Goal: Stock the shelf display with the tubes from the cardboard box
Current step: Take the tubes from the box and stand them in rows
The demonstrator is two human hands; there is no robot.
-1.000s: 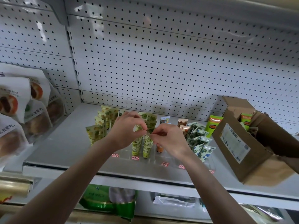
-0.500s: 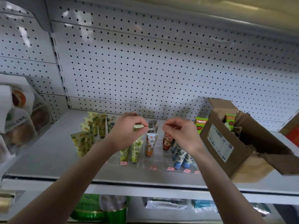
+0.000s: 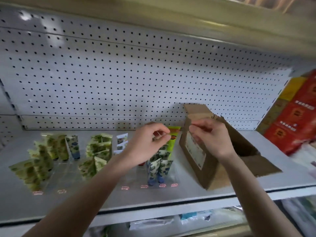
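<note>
Hands raised over the grey metal shelf [image 3: 102, 194], between the tube rows and the box.

My left hand [image 3: 148, 144] hovers above the blue-capped floral tubes [image 3: 159, 166], thumb pressed to index fingertip. There may be something thin in that pinch, but I cannot tell (motion blur). My right hand [image 3: 212, 141] is in front of the open brown cardboard box [image 3: 193, 151], with its fingers curled and nothing visible in them. The box sits on the shelf at the right, flaps up, its inside too dark to read. The green leaf-print tubes [image 3: 42, 156] stand cap-down in rows at the left. A tall green-and-orange tube [image 3: 174, 137] stands just beside the box. The white pegboard back panel [image 3: 119, 74] is behind, and the red packs [image 3: 294, 120] are at far right.
</note>
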